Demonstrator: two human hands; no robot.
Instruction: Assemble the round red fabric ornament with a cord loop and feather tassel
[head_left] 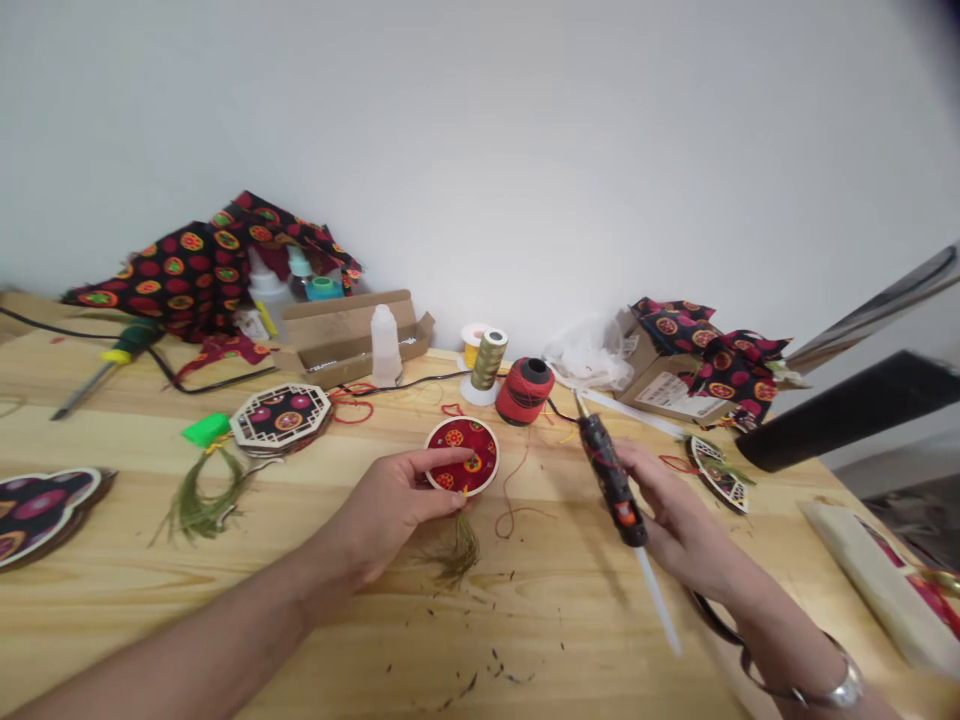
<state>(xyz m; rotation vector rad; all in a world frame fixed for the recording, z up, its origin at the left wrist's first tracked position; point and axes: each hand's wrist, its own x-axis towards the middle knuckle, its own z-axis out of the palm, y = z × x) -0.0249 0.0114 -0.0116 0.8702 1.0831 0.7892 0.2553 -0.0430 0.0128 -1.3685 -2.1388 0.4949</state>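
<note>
My left hand (397,510) holds a round ornament (480,440) by its left and lower edge, index finger across its front. Red patterned fabric fills the ornament's pale rim, and an olive tassel (457,550) hangs from its bottom. In my right hand (679,520) is a black glue gun (611,475), its nozzle pointing up and away and a whitish glue stick (660,605) jutting from the rear. The nozzle is apart from the ornament. A thin red thread (510,500) lies on the table between the two hands.
Behind stand a red thread spool (525,390), an olive thread spool (490,360) and a white bottle (385,345). An octagonal ornament (281,418) and a screwdriver (112,362) lie left. A cardboard box (660,375) and a black tube (847,410) are right. Dark scraps litter the front.
</note>
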